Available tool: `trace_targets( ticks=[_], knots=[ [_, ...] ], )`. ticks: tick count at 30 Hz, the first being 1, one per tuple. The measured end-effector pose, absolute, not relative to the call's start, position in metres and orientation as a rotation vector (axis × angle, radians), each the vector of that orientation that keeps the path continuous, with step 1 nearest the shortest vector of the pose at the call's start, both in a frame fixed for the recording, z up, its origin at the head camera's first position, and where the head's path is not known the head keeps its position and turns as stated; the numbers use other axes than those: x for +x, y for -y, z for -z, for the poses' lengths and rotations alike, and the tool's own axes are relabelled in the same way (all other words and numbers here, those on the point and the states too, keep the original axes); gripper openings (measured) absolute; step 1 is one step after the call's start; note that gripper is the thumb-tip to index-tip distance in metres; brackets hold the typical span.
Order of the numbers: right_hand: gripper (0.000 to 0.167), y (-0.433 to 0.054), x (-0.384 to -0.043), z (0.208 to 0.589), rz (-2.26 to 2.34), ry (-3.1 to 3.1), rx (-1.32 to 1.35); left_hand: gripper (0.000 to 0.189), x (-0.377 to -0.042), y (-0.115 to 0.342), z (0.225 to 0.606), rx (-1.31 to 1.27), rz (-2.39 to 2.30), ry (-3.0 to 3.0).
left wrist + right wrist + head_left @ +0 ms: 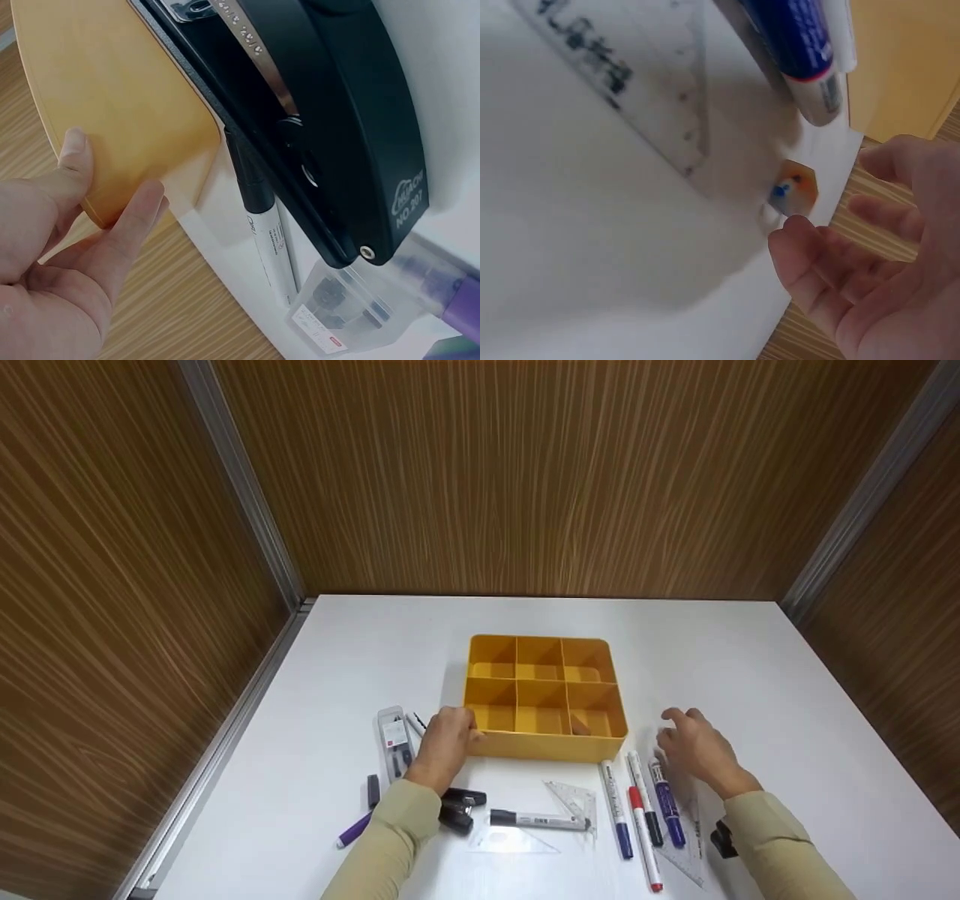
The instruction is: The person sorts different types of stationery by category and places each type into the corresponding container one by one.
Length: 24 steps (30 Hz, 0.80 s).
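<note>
Organizer [546, 746], probably light, stiff plastic, is pinched on the counter [375, 652] at its near-left corner by the left hand [445, 741]; opposite walls are best grasped. The right hand [699, 746] is loosely spread.

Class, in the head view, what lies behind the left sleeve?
Part of a black stapler shows to the right of the left sleeve, and a purple marker pokes out to its left. The sleeve hides their other ends; anything completely covered cannot be seen.
</note>
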State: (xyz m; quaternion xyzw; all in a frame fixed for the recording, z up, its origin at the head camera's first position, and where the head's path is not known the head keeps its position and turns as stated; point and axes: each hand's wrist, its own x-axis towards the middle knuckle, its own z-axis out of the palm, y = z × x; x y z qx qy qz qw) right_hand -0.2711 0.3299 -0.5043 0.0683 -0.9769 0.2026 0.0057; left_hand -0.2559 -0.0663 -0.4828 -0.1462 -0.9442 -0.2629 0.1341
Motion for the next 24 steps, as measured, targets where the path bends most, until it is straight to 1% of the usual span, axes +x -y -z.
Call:
trace_targets(
  ticks=[13, 24],
  knots=[
    [0.036, -0.328, -0.275, 0.521, -0.732, 3.128, 0.065, 0.019, -0.256, 0.066, 0.483, -0.411, 0.790, 2.758],
    [0.033, -0.332, -0.273, 0.521, -0.859, 3.053, 0.081, 0.019, -0.257, 0.067, 0.483, -0.432, 0.796, 2.738]
  ],
)
